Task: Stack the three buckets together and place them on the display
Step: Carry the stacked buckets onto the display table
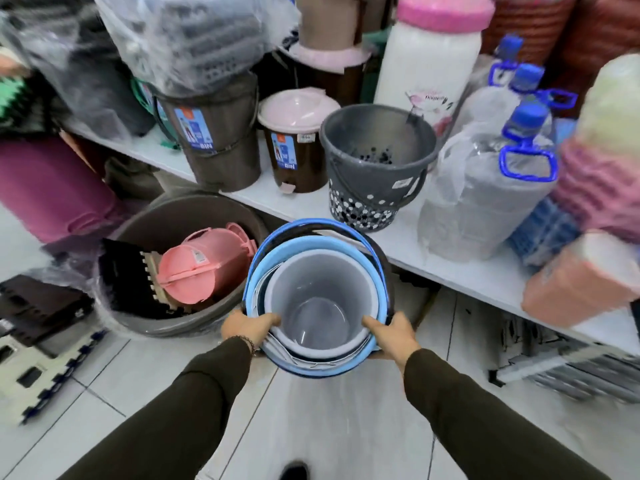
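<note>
Nested buckets [320,299] hang in the air in front of me: a grey one sits inside a light blue one, with a darker rim and a blue handle around them. Both hands hold the stack at its near rim. My left hand [247,327] grips the left side, thumb over the edge. On the right side my right hand [393,334] grips it the same way. The stack is just below and in front of the white display shelf [294,202], whose front edge runs diagonally behind it.
On the shelf stand a grey perforated bucket [375,164], two brown pedal bins [298,140], wrapped water jugs [485,188] and a tall white container [429,64]. A big grey tub [166,271] with a pink bin sits on the tiled floor at left.
</note>
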